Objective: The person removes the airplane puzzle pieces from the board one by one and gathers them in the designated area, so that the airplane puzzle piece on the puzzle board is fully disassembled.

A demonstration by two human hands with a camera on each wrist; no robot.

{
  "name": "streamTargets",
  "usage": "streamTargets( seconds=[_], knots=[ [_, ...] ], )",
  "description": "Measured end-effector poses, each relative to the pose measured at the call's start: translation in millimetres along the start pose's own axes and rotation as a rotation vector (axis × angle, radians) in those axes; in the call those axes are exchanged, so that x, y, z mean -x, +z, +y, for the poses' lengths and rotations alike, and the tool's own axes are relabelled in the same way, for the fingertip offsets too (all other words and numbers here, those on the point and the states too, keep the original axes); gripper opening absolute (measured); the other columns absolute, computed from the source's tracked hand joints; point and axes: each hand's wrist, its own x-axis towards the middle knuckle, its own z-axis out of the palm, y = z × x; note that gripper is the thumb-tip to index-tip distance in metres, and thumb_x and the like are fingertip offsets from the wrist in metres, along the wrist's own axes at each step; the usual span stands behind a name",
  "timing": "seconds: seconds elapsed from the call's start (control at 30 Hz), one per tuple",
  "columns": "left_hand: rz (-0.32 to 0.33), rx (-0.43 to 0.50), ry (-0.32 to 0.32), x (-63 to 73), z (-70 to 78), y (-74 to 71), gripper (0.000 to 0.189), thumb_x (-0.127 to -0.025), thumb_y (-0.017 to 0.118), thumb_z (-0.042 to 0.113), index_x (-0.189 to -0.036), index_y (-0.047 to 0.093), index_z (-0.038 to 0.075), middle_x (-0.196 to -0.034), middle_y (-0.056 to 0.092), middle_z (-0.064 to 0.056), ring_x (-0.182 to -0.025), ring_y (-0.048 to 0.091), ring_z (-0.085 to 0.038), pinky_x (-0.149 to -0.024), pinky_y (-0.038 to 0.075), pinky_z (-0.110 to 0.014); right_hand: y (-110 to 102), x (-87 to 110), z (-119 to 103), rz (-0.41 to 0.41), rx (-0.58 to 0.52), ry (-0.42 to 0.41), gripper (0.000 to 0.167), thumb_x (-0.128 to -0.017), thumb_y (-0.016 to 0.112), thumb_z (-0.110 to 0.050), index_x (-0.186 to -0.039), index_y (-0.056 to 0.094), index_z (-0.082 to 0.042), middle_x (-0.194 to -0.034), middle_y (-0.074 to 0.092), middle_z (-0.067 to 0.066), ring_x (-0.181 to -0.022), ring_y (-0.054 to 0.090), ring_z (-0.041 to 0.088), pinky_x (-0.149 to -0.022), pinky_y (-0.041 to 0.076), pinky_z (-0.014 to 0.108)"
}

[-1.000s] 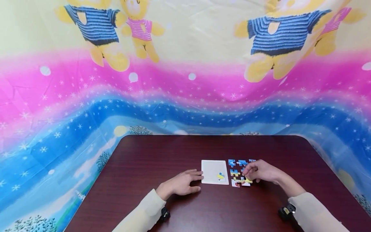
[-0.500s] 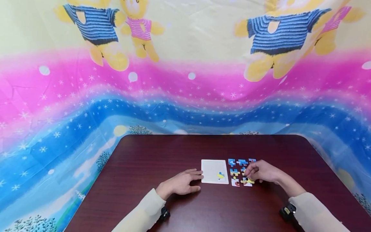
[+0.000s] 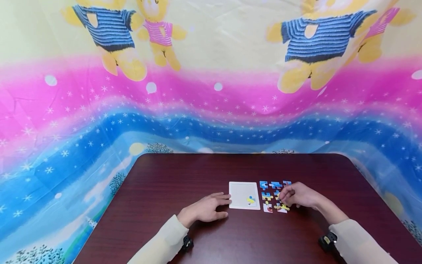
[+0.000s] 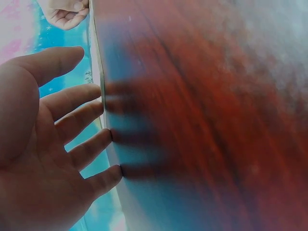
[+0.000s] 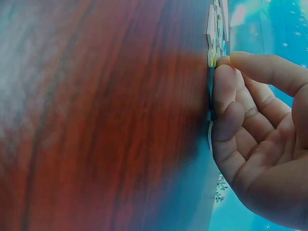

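Note:
A white puzzle tray (image 3: 235,194) lies mid-table with one yellow-and-blue puzzle piece (image 3: 251,200) inside, toward its lower right. My left hand (image 3: 207,208) rests at the tray's left side, fingers straight and tips right at its edge. In the left wrist view that hand (image 4: 57,130) has its fingers spread along the thin edge. Right of the tray, loose puzzle pieces (image 3: 266,196) lie in rows. My right hand (image 3: 298,194) has curled fingers, thumb and fingertips pinching a yellow-and-white puzzle piece (image 3: 282,208) in the front row. The right hand (image 5: 269,125) partly hides the pieces.
The dark wood table (image 3: 230,238) has rounded back corners. A printed cloth (image 3: 211,99) with bears and snowflakes hangs behind it and at the sides. Small black wrist cameras (image 3: 187,243) sit at both cuffs.
My right hand has moved slightly right, and the yellow-and-white front-row puzzle piece has slid right with it, widening the gap to its neighbour. My left hand and the tray have stayed still.

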Motion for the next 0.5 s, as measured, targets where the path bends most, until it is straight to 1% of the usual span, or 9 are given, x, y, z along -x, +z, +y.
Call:
streamTargets(
  seconds=[0.2, 0.33, 0.5],
  knots=[
    [0.000, -0.002, 0.003, -0.2, 0.9, -1.0, 0.050, -0.100, 0.058, 0.035, -0.147, 0.052, 0.017, -0.159, 0.042, 0.001, -0.151, 0.033, -0.025, -0.122, 0.032, -0.037, 0, -2.8, -4, 0.006, -0.016, 0.022, 0.020, -0.087, 0.074, -0.013, -0.103, 0.070, -0.003, -0.093, 0.072, 0.010, -0.074, 0.060, 0.021, -0.055, 0.052, 0.035],
    [0.001, 0.000, 0.005, -0.1, 2.5, -2.5, 0.050, -0.100, 0.058, 0.035, -0.146, 0.053, 0.016, -0.159, 0.042, 0.000, -0.151, 0.033, -0.026, -0.122, 0.032, -0.037, 1, -4.9, -7, 0.008, -0.020, 0.013, 0.021, -0.088, 0.071, -0.012, -0.106, 0.070, -0.002, -0.095, 0.073, 0.011, -0.078, 0.062, 0.020, -0.058, 0.052, 0.035],
    [-0.007, 0.006, -0.004, 0.3, 3.3, -2.8, 0.051, -0.100, 0.057, 0.036, -0.147, 0.052, 0.016, -0.159, 0.041, 0.000, -0.151, 0.032, -0.026, -0.122, 0.032, -0.037, 5, -8.7, -12, 0.004, -0.023, 0.001, 0.022, -0.090, 0.070, -0.015, -0.109, 0.069, -0.002, -0.095, 0.073, 0.011, -0.078, 0.062, 0.020, -0.060, 0.053, 0.036]
  ],
)
